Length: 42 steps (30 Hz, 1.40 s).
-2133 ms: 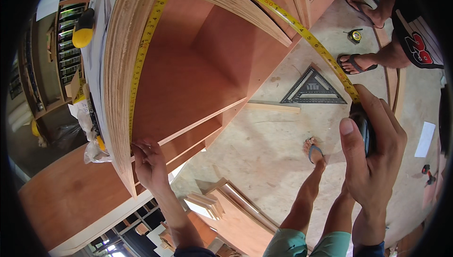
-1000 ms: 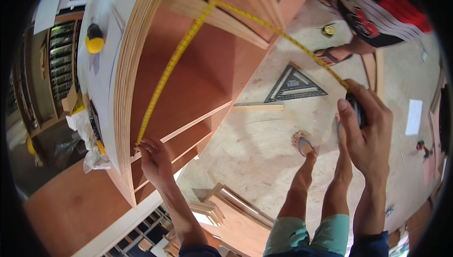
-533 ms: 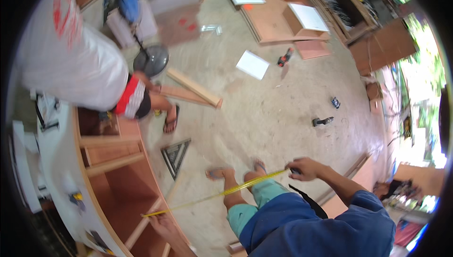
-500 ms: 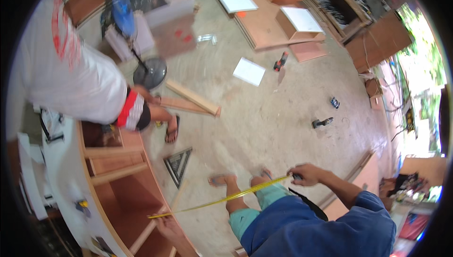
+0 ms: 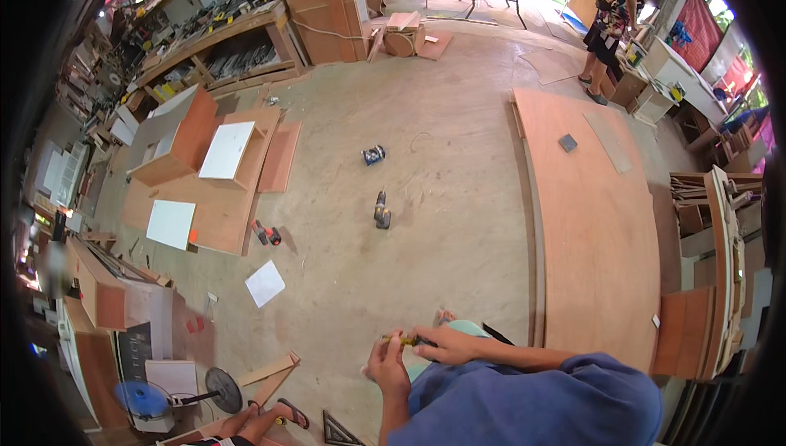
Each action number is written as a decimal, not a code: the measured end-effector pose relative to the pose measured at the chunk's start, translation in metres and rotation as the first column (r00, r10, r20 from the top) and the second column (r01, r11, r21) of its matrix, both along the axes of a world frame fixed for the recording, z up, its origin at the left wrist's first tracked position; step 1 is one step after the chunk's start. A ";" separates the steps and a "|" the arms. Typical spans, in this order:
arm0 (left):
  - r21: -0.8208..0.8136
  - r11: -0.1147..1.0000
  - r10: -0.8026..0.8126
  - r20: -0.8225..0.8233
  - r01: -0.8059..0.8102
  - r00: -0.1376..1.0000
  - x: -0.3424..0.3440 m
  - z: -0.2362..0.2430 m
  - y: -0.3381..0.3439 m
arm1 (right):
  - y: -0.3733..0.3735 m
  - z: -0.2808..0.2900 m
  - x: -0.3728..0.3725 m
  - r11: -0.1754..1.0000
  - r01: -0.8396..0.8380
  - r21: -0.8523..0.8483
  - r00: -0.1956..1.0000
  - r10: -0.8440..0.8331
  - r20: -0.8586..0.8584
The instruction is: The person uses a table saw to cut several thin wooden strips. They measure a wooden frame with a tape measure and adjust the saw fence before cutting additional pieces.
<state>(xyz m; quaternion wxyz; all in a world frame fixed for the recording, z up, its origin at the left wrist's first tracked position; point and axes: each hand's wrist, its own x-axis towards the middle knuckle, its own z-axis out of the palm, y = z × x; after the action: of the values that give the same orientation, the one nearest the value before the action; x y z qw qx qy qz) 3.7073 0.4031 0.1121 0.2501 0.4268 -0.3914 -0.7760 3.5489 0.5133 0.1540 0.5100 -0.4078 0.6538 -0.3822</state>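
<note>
Close in front of my body, both hands meet at a tape measure (image 5: 408,341), of which only a short yellow stretch and a dark part show. My right hand (image 5: 444,344) is closed around the dark part. The fingers of my left hand (image 5: 388,364) are bent against the yellow part; my own fingers hide most of the tool. Below and to the left, a black triangular square (image 5: 337,430) lies on the floor, partly cut off by the lower edge.
Two drills (image 5: 382,210) (image 5: 267,233) and a blue tool (image 5: 373,155) lie on the concrete. Large wooden panels (image 5: 589,258) are stacked at right. Cabinet parts (image 5: 176,139) stand at left. A co-worker's leg (image 5: 266,425) and a fan (image 5: 143,398) are lower left; another person (image 5: 614,28) stands far right.
My view has swung to the right. The long yellow tape that stretched between my hands has drawn in, and my left hand has come off the wooden frame to meet my right.
</note>
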 end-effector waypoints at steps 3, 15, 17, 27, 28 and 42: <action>-0.022 0.990 -0.143 -0.023 0.143 0.989 -0.122 0.025 -0.007 | -0.001 0.003 -0.094 0.966 0.257 0.022 0.939 -0.255 0.230; 0.019 0.910 -0.408 -0.131 0.414 0.904 -0.560 -0.010 -0.117 | -0.130 -0.029 -0.495 0.723 0.688 0.065 0.488 -0.527 0.696; -0.054 0.892 -0.451 -0.205 0.450 0.869 -0.645 -0.040 -0.109 | -0.133 0.005 -0.567 0.604 0.785 0.138 0.369 -0.635 0.678; -0.400 0.102 -0.991 -0.117 0.911 0.059 -1.106 -0.012 -0.110 | -0.062 -0.014 -0.950 0.029 0.993 -0.111 0.072 -0.908 0.413; -0.404 0.028 -0.998 -0.057 0.915 0.006 -1.150 -0.023 -0.109 | -0.055 -0.024 -0.983 -0.051 0.995 -0.086 -0.014 -0.923 0.385; -0.580 -0.206 -0.823 0.539 0.788 0.181 -1.785 0.126 -0.191 | 0.000 0.073 -1.665 -0.328 0.925 -0.192 -0.185 -0.831 0.524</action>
<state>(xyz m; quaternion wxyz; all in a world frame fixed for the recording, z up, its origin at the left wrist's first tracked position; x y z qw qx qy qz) 1.9227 0.2117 0.2380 -0.1431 -0.1069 -0.8563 -0.4846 1.8840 0.5132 0.2266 -0.0589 0.1559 0.5375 -0.8266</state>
